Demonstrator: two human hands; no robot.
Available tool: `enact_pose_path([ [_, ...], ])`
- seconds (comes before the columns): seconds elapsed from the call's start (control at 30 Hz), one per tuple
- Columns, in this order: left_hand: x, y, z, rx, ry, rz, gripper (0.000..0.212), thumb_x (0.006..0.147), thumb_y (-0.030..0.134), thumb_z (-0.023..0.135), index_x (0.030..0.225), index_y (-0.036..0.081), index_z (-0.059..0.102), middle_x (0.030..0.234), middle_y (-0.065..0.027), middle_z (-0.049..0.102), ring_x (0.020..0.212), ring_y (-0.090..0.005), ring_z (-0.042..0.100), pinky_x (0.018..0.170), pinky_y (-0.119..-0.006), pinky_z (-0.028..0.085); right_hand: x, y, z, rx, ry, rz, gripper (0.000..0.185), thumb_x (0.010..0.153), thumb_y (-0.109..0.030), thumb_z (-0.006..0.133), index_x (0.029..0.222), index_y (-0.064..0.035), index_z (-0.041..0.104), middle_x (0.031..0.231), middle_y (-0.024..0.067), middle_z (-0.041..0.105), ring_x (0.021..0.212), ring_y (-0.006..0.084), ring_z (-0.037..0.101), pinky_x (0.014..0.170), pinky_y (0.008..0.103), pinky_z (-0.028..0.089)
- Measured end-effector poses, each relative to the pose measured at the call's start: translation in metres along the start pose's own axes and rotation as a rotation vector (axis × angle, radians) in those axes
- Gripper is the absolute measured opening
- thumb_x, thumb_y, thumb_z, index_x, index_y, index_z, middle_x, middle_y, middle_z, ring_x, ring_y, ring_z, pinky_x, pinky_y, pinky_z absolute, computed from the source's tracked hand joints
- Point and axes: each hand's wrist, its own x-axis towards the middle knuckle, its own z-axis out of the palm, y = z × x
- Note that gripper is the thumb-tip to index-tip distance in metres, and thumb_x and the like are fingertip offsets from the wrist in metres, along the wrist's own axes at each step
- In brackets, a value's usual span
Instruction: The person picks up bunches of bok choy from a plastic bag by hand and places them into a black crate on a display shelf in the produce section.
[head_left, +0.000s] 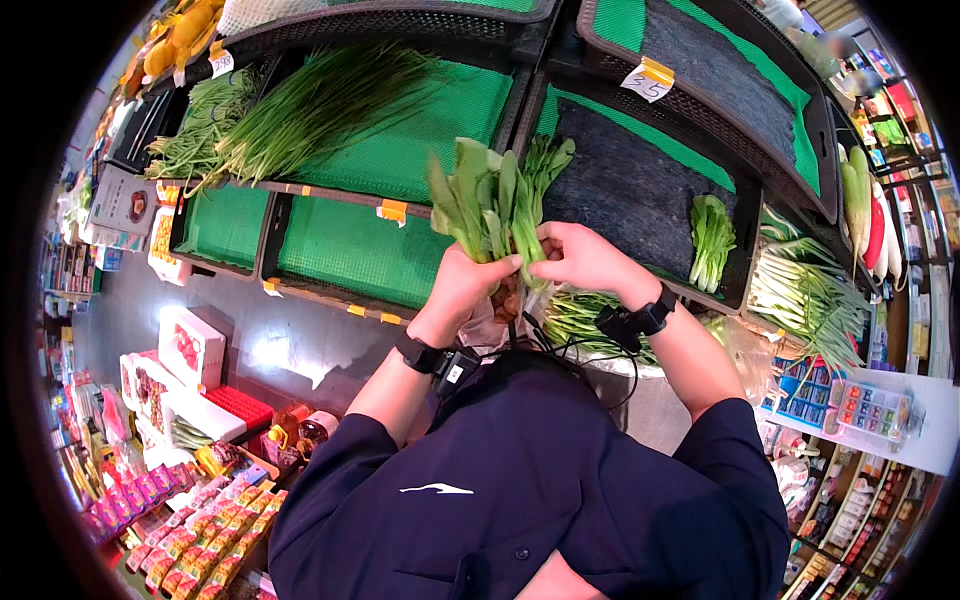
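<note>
Both of my hands are on leafy green vegetables at the front edge of the produce crates. My left hand (469, 277) is closed around a bunch of leafy greens (469, 191), its thumb pointing right across the stems. My right hand (581, 259) pinches the pale lower stems of another bunch of leafy greens (529, 217) just beside it. The leaves of both bunches point up and away from me. Brown, roundish produce (508, 298) in clear plastic shows below and behind the hands. Wrist straps with small devices sit on both wrists.
Chives (330, 112) and long beans (202, 127) lie in the upper left crate. A lettuce-like bunch (711, 244) rests on dark cloth (622, 172) at right. Spring onions (806, 289) stand farther right; cut green stems (585, 322) lie near my body. Crate rims divide the display.
</note>
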Motion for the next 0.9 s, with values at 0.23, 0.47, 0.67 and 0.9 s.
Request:
enact_pose_path([
  [0.23, -0.009, -0.004, -0.023, -0.282, 0.220, -0.001, 0.045, 0.086, 0.007, 0.069, 0.125, 0.003, 0.049, 0.111, -0.0083, 0.060, 0.093, -0.0218, 0.067, 0.069, -0.031, 0.053, 0.020, 0.055, -0.044, 0.258, 0.371, 0.188, 0.032, 0.087, -0.016, 0.065, 0.111, 0.0039, 0.058, 0.095, 0.0110, 0.069, 0.076, 0.0177, 0.068, 0.062, 0.0293, 0.055],
  [0.47, -0.030, -0.008, -0.028, -0.295, 0.243, -0.044, 0.044, 0.086, 0.006, 0.069, 0.124, 0.000, 0.047, 0.110, -0.0089, 0.060, 0.092, -0.0212, 0.066, 0.070, -0.031, 0.054, 0.076, 0.125, -0.053, 0.014, 0.198, 0.483, 0.030, 0.088, -0.021, 0.066, 0.108, 0.0010, 0.063, 0.094, 0.0090, 0.068, 0.072, 0.0170, 0.065, 0.063, 0.0290, 0.055],
  [0.67, -0.046, -0.015, -0.037, -0.290, 0.250, -0.090, 0.045, 0.086, 0.008, 0.069, 0.124, 0.001, 0.047, 0.111, -0.0080, 0.059, 0.093, -0.0208, 0.066, 0.070, -0.032, 0.054, 0.100, 0.128, -0.050, -0.202, 0.033, 0.490, 0.032, 0.088, -0.024, 0.065, 0.108, 0.0008, 0.064, 0.092, 0.0082, 0.068, 0.073, 0.0173, 0.065, 0.065, 0.0313, 0.054],
  [0.9, -0.045, -0.018, -0.035, -0.268, 0.236, -0.086, 0.041, 0.086, 0.008, 0.071, 0.121, -0.001, 0.052, 0.108, -0.0090, 0.062, 0.090, -0.0188, 0.066, 0.070, -0.030, 0.054, 0.102, 0.113, -0.043, -0.346, 0.105, 0.518, 0.038, 0.087, -0.028, 0.067, 0.109, 0.0033, 0.063, 0.090, 0.0143, 0.068, 0.072, 0.0237, 0.066, 0.065, 0.0347, 0.053],
])
